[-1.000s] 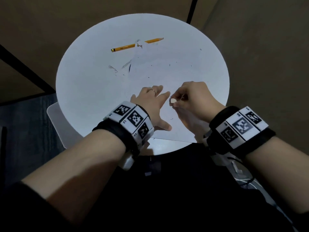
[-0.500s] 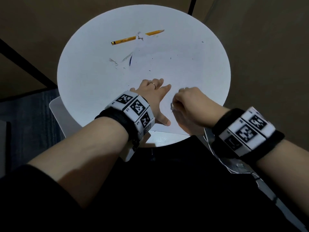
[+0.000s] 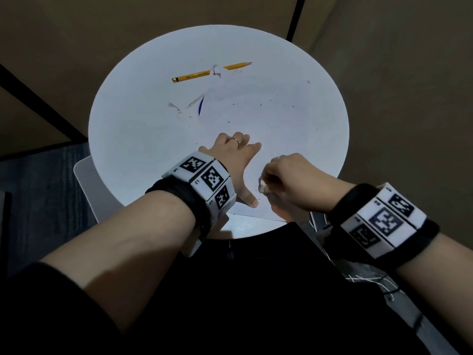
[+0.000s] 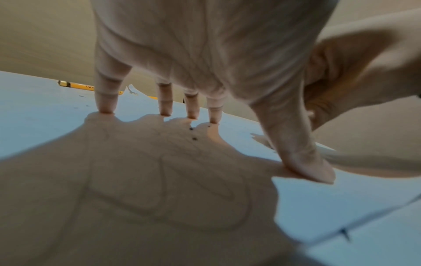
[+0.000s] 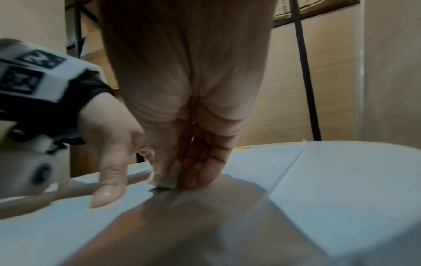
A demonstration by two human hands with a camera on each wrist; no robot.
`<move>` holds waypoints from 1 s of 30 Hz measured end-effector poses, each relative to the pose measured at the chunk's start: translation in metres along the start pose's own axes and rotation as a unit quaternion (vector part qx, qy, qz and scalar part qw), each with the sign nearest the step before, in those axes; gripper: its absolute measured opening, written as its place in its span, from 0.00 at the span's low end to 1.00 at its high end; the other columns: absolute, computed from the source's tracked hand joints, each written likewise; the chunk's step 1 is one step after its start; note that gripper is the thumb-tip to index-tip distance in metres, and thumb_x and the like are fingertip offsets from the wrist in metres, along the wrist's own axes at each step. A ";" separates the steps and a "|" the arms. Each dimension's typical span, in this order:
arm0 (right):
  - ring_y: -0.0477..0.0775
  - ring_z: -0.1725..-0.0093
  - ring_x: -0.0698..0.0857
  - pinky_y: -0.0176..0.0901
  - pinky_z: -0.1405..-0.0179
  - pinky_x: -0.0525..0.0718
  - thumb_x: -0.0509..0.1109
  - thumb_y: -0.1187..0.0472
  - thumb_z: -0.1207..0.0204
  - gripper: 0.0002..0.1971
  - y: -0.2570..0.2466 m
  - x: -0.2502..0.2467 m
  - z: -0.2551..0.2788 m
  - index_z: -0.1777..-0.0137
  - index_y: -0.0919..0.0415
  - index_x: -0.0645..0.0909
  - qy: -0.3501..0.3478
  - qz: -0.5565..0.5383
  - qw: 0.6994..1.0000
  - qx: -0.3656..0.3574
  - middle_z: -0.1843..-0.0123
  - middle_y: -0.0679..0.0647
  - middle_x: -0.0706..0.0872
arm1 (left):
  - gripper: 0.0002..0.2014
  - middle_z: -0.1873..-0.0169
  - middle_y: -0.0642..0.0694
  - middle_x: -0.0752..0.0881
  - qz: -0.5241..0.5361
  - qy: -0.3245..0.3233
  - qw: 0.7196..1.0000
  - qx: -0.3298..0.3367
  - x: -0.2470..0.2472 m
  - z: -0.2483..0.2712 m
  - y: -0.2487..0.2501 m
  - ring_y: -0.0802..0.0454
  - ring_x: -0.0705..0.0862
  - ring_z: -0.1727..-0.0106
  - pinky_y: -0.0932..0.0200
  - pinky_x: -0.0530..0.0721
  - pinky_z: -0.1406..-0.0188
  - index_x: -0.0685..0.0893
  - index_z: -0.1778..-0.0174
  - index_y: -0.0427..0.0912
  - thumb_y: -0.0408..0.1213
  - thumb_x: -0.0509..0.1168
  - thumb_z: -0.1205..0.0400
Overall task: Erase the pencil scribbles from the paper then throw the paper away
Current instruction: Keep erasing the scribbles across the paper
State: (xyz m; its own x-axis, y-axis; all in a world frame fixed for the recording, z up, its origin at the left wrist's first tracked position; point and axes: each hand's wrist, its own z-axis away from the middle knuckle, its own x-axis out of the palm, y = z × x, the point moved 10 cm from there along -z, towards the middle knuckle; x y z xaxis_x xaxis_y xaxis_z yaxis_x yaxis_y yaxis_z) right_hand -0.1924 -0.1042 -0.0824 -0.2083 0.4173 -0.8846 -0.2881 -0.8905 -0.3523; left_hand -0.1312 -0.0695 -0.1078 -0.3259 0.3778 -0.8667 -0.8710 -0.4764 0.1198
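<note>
A white sheet of paper [image 3: 268,119] lies on the round white table [image 3: 122,139], its far left corner torn and crumpled. My left hand [image 3: 235,160] presses flat on the paper with straight, spread fingers [image 4: 105,100]. Faint pencil loops [image 4: 198,194] show on the paper under that hand. My right hand [image 3: 286,183] pinches a small white eraser [image 3: 263,187] and holds it down on the paper [image 5: 330,189] beside the left thumb. In the right wrist view the eraser [image 5: 167,177] touches the sheet.
A yellow pencil [image 3: 194,76] lies at the far side of the table, partly under the torn paper corner. Dark eraser crumbs [image 3: 261,105] are scattered over the sheet. A white chair seat [image 3: 84,180] sits below the table's left edge. Brown walls surround the table.
My right hand with the eraser has moved toward me along the paper, from beside the left fingertips to beside the left thumb. The left hand stays pressed on the sheet.
</note>
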 end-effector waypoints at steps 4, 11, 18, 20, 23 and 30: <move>0.59 0.46 0.83 0.39 0.49 0.72 0.66 0.63 0.23 0.09 0.028 -0.028 -0.020 0.49 0.68 0.84 0.051 -0.007 0.998 0.038 0.47 0.59 0.88 | 0.55 0.22 0.53 0.56 -0.009 -0.003 1.000 -0.005 -0.004 -0.001 0.002 0.48 0.56 0.24 0.45 0.75 0.44 0.54 0.20 0.58 0.62 0.77 0.40; 0.56 0.50 0.81 0.36 0.56 0.69 0.68 0.58 0.22 0.10 0.057 -0.053 -0.035 0.51 0.67 0.83 0.084 0.004 0.993 0.078 0.49 0.59 0.87 | 0.43 0.31 0.46 0.64 -0.013 0.015 1.000 -0.019 -0.019 -0.017 0.010 0.43 0.64 0.30 0.45 0.73 0.47 0.61 0.24 0.58 0.66 0.70 0.33; 0.50 0.59 0.77 0.29 0.68 0.70 0.71 0.57 0.26 0.11 0.050 -0.040 -0.028 0.52 0.66 0.84 0.028 -0.019 0.999 0.034 0.56 0.56 0.86 | 0.50 0.27 0.40 0.61 -0.046 0.006 0.999 -0.026 -0.025 -0.029 0.020 0.37 0.61 0.26 0.29 0.65 0.34 0.58 0.22 0.61 0.70 0.71 0.38; 0.51 0.57 0.77 0.34 0.62 0.68 0.71 0.58 0.26 0.10 0.066 -0.057 -0.035 0.52 0.66 0.84 0.072 -0.012 0.995 0.068 0.54 0.57 0.86 | 0.51 0.25 0.43 0.59 -0.021 0.004 1.000 -0.014 -0.023 -0.030 0.020 0.40 0.59 0.25 0.36 0.70 0.36 0.57 0.21 0.60 0.67 0.74 0.38; 0.50 0.57 0.77 0.36 0.57 0.69 0.71 0.59 0.25 0.11 0.086 -0.074 -0.044 0.52 0.68 0.84 0.116 -0.016 0.987 0.111 0.56 0.56 0.84 | 0.53 0.18 0.52 0.47 0.002 -0.009 1.000 -0.001 -0.020 -0.030 0.020 0.41 0.50 0.20 0.40 0.70 0.33 0.52 0.19 0.58 0.63 0.75 0.35; 0.42 0.71 0.73 0.19 0.70 0.69 0.72 0.58 0.27 0.07 0.048 -0.038 -0.028 0.61 0.59 0.78 0.009 0.009 1.000 0.018 0.70 0.44 0.76 | 0.55 0.18 0.53 0.49 -0.017 -0.014 1.000 0.003 -0.026 -0.031 0.023 0.40 0.52 0.21 0.43 0.69 0.33 0.51 0.18 0.57 0.62 0.76 0.36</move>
State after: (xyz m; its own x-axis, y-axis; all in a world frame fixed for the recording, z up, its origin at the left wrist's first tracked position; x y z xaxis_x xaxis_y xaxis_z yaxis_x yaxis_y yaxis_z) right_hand -0.1724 -0.1680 -0.0744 -0.1979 0.3977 -0.8959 -0.3179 -0.8906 -0.3252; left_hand -0.1320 -0.1148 -0.0976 -0.3055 0.4153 -0.8568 -0.8838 -0.4585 0.0929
